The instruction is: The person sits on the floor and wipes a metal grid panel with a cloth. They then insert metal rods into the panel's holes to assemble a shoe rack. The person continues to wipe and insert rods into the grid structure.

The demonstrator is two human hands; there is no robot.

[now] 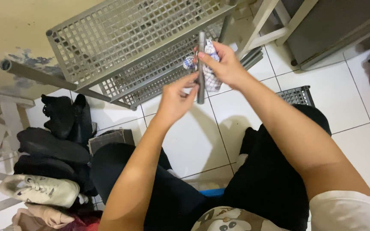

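Note:
A short grey metal tube [201, 68] stands upright between my hands, in front of me. My right hand [223, 66] grips its upper part together with a checked white and blue cloth [210, 75] bunched against the tube. My left hand [176, 98] pinches the tube's lower part with thumb and fingers. Behind the hands a grey perforated shelf rack [125, 34] lies tilted on the white tiled floor [193, 137], with its tube legs sticking out.
Several shoes, black [65, 115] and cream [39, 190], are piled at the left. A small grey grid panel [298, 94] lies on the tiles at the right. A white frame and a grey cabinet [335, 25] stand at the top right. My legs in black fill the foreground.

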